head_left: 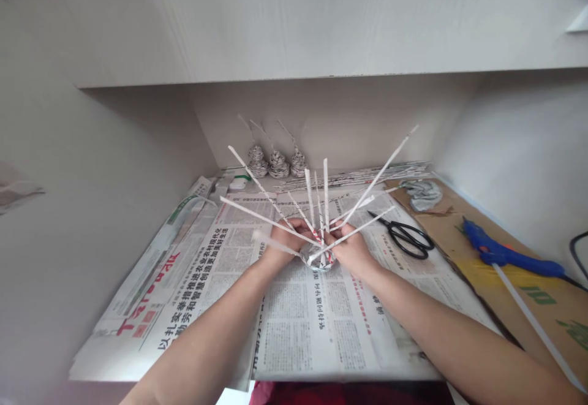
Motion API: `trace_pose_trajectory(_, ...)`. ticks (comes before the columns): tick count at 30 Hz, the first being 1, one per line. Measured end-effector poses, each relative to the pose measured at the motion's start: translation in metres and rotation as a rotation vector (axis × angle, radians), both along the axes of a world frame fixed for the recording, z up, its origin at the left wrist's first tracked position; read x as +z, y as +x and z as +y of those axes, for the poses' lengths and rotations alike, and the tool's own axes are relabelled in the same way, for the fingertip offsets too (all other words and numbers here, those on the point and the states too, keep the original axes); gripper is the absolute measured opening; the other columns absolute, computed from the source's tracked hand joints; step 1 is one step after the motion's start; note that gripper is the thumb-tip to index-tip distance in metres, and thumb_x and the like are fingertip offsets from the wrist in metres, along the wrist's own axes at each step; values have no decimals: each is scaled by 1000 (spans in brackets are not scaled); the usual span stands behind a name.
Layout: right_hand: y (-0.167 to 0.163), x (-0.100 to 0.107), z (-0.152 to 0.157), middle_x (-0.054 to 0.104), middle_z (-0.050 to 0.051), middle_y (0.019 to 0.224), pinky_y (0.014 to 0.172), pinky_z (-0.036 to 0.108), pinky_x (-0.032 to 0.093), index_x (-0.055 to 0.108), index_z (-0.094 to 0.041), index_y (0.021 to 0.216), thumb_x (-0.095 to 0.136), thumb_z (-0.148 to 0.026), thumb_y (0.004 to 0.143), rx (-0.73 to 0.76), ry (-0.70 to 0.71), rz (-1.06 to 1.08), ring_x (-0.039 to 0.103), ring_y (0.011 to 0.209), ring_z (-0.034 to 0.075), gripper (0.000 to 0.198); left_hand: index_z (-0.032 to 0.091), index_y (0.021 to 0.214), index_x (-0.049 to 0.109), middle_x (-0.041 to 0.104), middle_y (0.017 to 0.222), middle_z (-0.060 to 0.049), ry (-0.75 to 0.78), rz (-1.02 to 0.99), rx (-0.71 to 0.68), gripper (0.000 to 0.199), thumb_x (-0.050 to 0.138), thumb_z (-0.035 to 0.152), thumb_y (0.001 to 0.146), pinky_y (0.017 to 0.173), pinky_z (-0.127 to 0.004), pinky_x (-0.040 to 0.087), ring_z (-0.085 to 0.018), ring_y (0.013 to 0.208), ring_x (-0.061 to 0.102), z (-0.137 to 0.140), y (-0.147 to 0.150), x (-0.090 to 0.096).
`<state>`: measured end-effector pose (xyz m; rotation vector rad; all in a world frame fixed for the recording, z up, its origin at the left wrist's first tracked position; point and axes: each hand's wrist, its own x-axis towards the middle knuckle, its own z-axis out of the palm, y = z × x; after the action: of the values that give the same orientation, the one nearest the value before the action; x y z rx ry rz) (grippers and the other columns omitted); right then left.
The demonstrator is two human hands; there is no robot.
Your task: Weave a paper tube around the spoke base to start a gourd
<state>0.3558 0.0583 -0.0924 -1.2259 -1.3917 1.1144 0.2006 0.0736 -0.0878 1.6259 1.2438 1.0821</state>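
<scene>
Between my hands is a small woven paper basket (320,258), its rolled-newspaper strips fanning up and outward like spokes. My left hand (285,241) closes on its left side, fingers curled among the strips. From the right, my right hand (351,246) grips the opposite side, its fingertips close to the strip bases. One upright paper strip (326,190) rises near the middle, and a longer strip (386,169) slants far to the right. The fingertips are partly hidden behind the strips.
Newspaper (303,325) covers the table. Black scissors (408,238) lie right of my hands. A blue glue gun (509,255) rests on cardboard (514,295) at the right. Woven gourd shapes (278,163) and paper rolls (358,176) sit at the back. A cabinet panel (321,25) overhangs.
</scene>
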Motion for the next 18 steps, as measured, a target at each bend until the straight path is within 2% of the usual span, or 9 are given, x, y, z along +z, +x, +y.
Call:
trace_pose_trajectory(4,-2,3,-3,61,-1,60,47,24,45,55,-20,78,57,-29,74,-26,16,-62,57,48,14,10,14,65,63,62,60,-1,8,1,43,11,59,23,68,48,-20,39,-11,53,54,-3,5,2)
trace_pose_trajectory(12,-3,-8,-2,58,-2,62,47,24,44,51,-22,81,48,-32,79,-74,52,-166,56,49,13,11,16,67,62,64,65,-1,31,-40,31,9,56,22,70,54,-21,41,-13,59,56,0,9,-5)
trace_pose_trajectory(18,-2,-7,-3,59,-1,65,50,24,45,51,-21,85,45,-30,80,-94,56,-223,57,52,14,11,15,66,58,62,60,-1,-79,-90,10,8,61,23,66,49,-21,39,-12,52,55,0,11,-6)
